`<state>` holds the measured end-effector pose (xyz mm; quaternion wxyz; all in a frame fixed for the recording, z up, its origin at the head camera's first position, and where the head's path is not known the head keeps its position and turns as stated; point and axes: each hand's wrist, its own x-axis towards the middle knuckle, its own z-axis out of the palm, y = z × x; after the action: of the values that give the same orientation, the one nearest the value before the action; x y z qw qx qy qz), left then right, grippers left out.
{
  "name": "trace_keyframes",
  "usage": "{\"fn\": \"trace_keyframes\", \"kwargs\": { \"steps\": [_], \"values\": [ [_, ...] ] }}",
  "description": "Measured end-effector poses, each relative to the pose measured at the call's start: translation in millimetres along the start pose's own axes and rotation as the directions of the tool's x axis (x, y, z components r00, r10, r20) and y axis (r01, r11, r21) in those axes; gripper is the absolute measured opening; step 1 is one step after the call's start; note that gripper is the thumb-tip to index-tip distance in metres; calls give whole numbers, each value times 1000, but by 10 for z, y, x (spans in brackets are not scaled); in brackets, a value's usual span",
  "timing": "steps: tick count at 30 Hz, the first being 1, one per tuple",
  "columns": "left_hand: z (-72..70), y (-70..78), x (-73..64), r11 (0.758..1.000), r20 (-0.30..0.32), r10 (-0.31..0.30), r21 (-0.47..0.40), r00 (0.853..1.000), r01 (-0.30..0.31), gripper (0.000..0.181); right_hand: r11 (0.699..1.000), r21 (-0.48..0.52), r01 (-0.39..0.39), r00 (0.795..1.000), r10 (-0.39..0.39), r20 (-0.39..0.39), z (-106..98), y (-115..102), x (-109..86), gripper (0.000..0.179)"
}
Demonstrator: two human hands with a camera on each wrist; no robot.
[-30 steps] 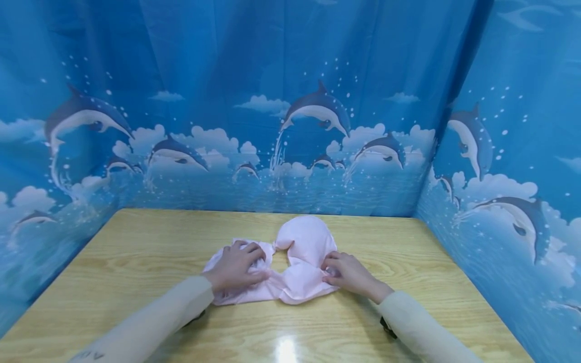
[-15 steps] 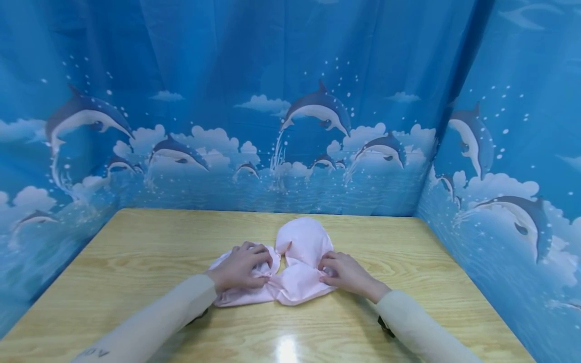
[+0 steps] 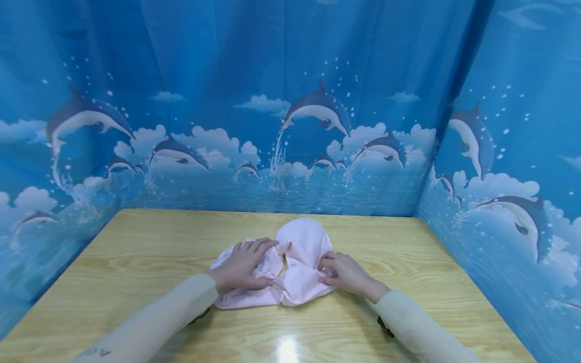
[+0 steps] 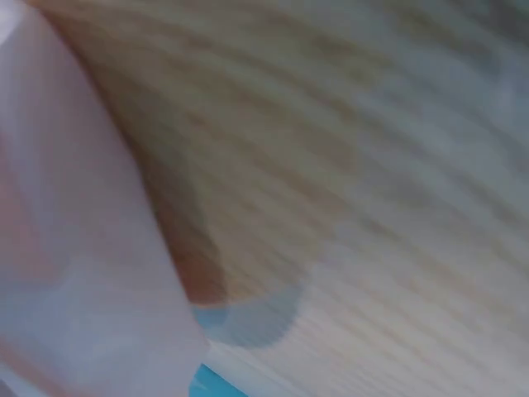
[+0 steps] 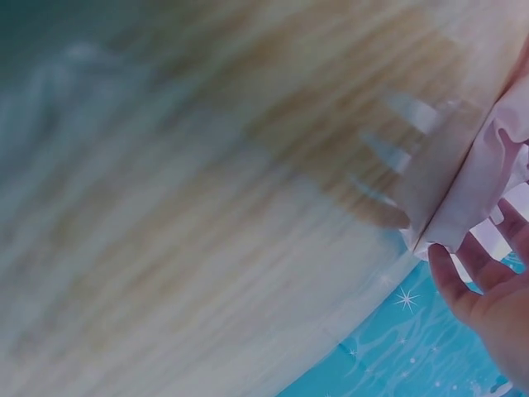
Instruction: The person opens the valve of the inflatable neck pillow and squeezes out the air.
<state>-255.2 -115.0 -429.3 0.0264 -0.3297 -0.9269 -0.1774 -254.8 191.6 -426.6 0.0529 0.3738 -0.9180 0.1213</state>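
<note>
A pale pink, puffy piece of cloth (image 3: 306,247) lies on the table, curved around a small gap, with gathered folds near its middle. Its exact kind cannot be told. Spread over its left part, my left hand (image 3: 242,267) rests on the fabric with fingers extended. My right hand (image 3: 347,275) holds the cloth's right edge between bent fingers and thumb. In the left wrist view, a blurred stretch of pink cloth (image 4: 83,231) fills the left side, and the hand's fingers are hidden. The right wrist view shows the fingers (image 5: 450,281) against the cloth's edge (image 5: 471,190).
The light wood-grain table (image 3: 181,232) extends around the cloth. Blue curtains (image 3: 218,60) printed with dolphins and clouds stand along the back and both sides. A bright reflection shows on the tabletop near the front.
My left hand has shifted slightly right and its fingers have straightened out over the cloth. The gap in the cloth has narrowed. The right hand has barely moved.
</note>
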Motion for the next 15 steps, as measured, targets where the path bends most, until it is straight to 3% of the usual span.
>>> {"fn": "trace_keyframes", "kwargs": {
  "steps": [7, 15],
  "values": [
    [10, -3, 87, 999, 26, 1, -34, 1000, -1, 103, 1000, -4, 15, 1000, -15, -11, 8, -1, 0, 15],
    [-34, 33, 214, 1000, 147, -2, -1, 989, 2, 108, 1000, -2, 29, 999, -29, -17, -1, -6, 2, 16]
  ]
}}
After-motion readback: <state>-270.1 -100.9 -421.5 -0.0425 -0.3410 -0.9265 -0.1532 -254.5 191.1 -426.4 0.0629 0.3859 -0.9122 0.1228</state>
